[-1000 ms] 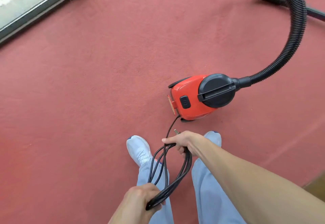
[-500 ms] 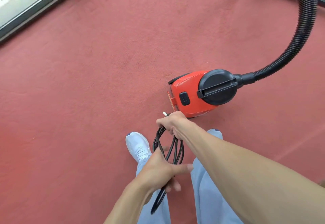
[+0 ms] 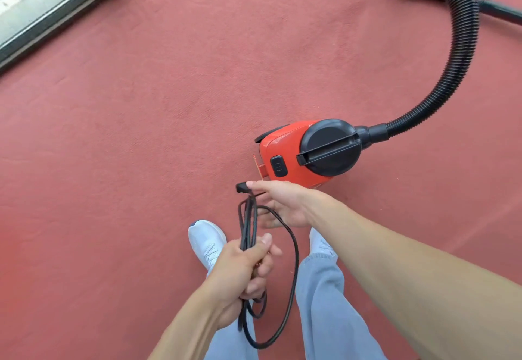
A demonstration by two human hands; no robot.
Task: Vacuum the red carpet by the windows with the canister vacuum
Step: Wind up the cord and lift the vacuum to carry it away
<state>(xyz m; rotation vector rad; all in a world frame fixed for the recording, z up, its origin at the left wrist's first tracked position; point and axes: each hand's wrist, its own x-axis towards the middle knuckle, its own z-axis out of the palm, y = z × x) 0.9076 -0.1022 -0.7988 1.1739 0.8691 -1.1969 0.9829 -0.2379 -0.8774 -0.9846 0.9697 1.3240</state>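
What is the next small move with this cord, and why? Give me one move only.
Probably draw the plug away from the coil, letting loops slip out of the left hand. The power cord is bundled in that grip, the plug sits at the fingertips of the right hand, and the canister vacuum stands on the red carpet with no outlet in view.

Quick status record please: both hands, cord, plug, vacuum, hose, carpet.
left hand: grips the bundled loops of the cord
right hand: fingers straight, tips at the plug; pinch unclear
plug: in the air, not in a socket
canister vacuum: sits on the red carpet, beyond the right hand
hose: attached, curving to upper right
window: upper left
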